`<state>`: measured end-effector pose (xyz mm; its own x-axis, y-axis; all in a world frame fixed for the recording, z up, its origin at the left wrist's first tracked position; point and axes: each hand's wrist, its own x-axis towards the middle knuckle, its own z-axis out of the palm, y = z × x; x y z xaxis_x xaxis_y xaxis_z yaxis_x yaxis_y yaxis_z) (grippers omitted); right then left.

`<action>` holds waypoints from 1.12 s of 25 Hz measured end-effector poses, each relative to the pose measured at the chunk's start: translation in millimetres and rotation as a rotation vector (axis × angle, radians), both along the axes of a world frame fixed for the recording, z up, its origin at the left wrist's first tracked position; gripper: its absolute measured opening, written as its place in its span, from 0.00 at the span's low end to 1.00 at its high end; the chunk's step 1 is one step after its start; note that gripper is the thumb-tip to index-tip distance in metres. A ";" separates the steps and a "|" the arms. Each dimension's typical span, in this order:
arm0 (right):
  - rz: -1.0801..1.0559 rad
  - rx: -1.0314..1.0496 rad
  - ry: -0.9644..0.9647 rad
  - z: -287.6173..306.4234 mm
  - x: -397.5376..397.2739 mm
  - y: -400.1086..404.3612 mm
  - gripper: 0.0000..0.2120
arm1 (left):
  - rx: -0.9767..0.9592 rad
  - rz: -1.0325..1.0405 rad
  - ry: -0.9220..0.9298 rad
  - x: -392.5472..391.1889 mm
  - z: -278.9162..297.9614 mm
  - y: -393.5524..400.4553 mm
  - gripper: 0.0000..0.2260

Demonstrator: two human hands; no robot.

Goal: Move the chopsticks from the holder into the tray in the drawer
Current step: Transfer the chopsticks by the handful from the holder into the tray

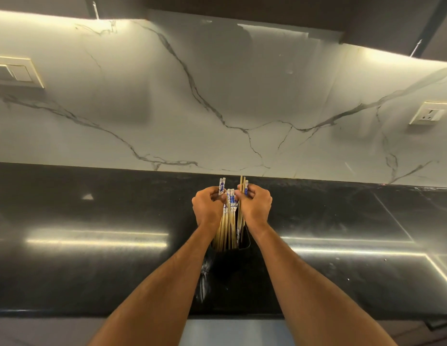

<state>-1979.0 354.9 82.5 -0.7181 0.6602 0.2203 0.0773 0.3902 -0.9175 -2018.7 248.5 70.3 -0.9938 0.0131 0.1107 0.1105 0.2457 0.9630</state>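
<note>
Standing in the dark holder (243,242), the chopsticks (228,221) fan up between your hands. Your left hand (208,204) grips a few patterned tops; your right hand (256,204) clenches others just beside it. Below both lies the black tabletop (92,270).

The chopsticks (228,221) are tan wood with blue-and-white patterned tops. The counter (92,216) is glossy black. The wall (217,96) is white marble with grey veins.
</note>
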 end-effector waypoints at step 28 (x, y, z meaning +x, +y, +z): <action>0.304 -0.010 0.154 117.7 81.2 -30.9 0.20 | 0.192 -0.229 0.042 63.6 116.8 -18.5 0.10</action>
